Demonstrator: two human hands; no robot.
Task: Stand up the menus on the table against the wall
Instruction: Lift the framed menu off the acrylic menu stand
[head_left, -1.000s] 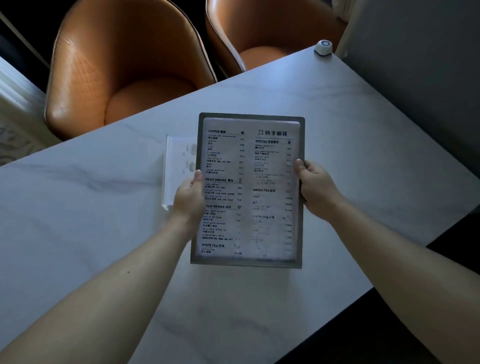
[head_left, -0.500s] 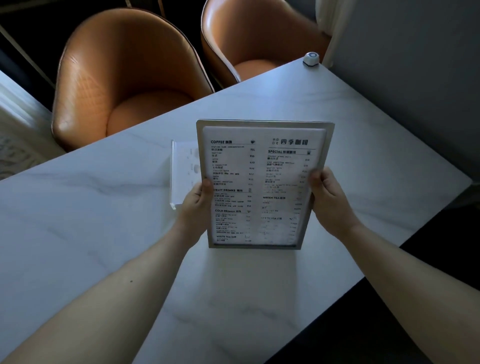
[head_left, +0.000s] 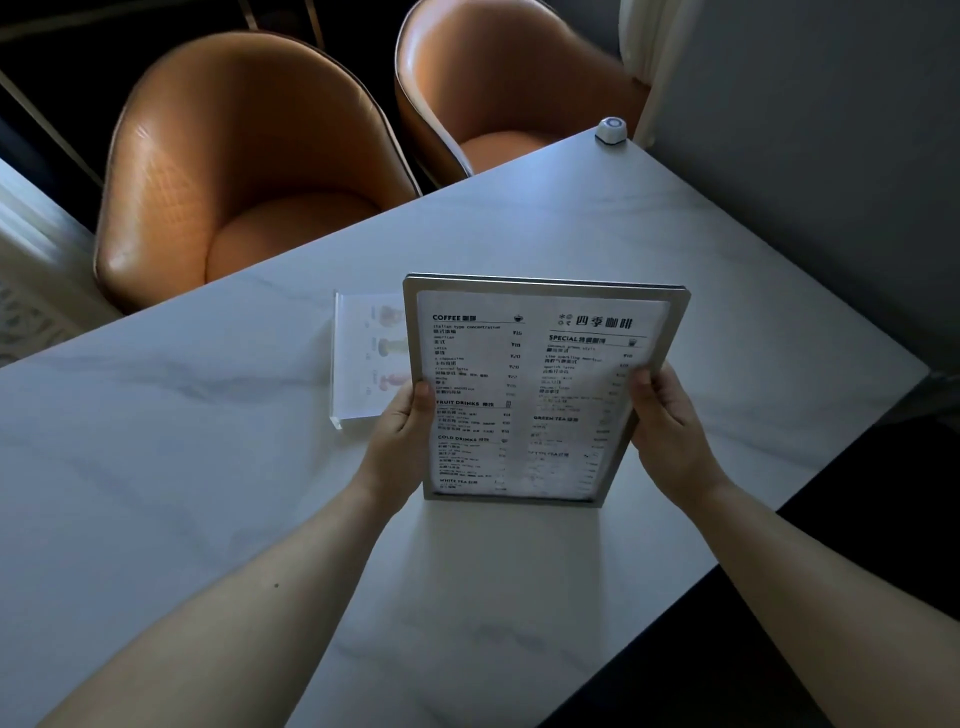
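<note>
the framed menu, a flat rectangle with a dull grey metal-look border and a glossy printed sheet, stands tilted on its bottom edge on the pale marble-veined table. the left hand grasps its left edge and the right hand its right edge, thumbs on the face. a clear acrylic menu block lies flat just behind it, partly hidden. 2 rounded orange leather chairs face the far edge; a small white call button sits at the corner by the grey wall

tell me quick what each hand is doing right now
Left hand: closed on the left edge of the framed menu.
Right hand: closed on the menu's right edge.
</note>
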